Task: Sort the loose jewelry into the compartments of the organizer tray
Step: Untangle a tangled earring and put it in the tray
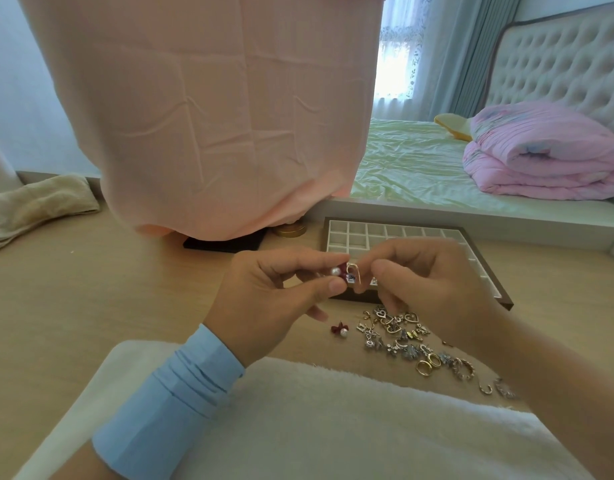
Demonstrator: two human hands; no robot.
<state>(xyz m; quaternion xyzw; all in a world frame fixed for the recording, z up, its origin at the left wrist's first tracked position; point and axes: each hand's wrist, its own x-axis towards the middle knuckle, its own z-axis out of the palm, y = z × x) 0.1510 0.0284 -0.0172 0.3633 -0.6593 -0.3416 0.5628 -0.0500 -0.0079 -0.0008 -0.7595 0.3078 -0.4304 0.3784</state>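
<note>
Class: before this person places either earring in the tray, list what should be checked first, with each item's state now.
1. Left hand pinches the red-bow pearl earring: ok.
2. Right hand pinches the gold hook earring: ok.
3. The two earrings are free of each other: cannot tell.
4. Organizer tray shows empty compartments in its far rows: ok.
5. Compartments beneath the hands are free: cannot tell, hidden.
6. Matching bow earring lies apart from the loose pile: ok.
</note>
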